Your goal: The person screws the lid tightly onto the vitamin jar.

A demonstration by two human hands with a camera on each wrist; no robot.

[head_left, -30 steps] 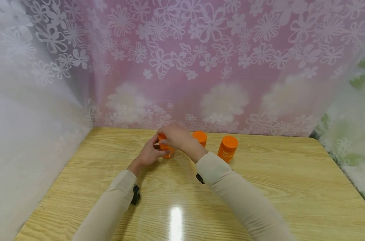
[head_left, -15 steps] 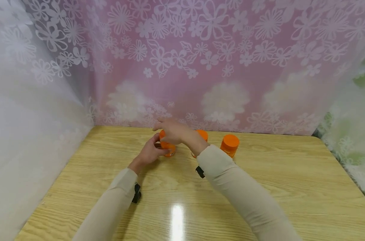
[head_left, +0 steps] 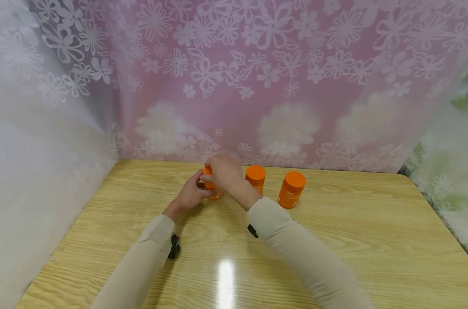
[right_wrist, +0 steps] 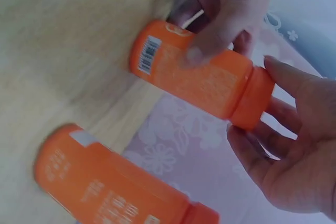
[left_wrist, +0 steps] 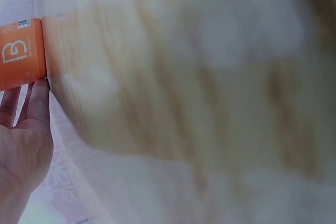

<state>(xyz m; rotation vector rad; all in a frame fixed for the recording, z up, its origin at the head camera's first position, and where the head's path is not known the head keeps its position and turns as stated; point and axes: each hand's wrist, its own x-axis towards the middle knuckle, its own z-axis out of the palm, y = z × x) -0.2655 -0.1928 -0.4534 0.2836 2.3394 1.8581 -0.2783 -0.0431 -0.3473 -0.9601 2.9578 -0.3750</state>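
Note:
An orange bottle with a barcode label stands on the wooden table, its body gripped by my left hand from the left side. Around its orange lid curl the thumb and fingers of my right hand, which hides much of the bottle from the head view. In the left wrist view, only part of an orange bottle shows, with left-hand fingers behind it. To the right of my hands, a second orange bottle stands partly behind the right wrist.
A third orange bottle stands upright farther right on the table. Pink floral cloth hangs along the table's back edge, and pale cloth hangs at the left.
Half a second ago my right hand's fingers were spread and lifted over the lid; now they curl around it again. My left hand keeps its place on the bottle.

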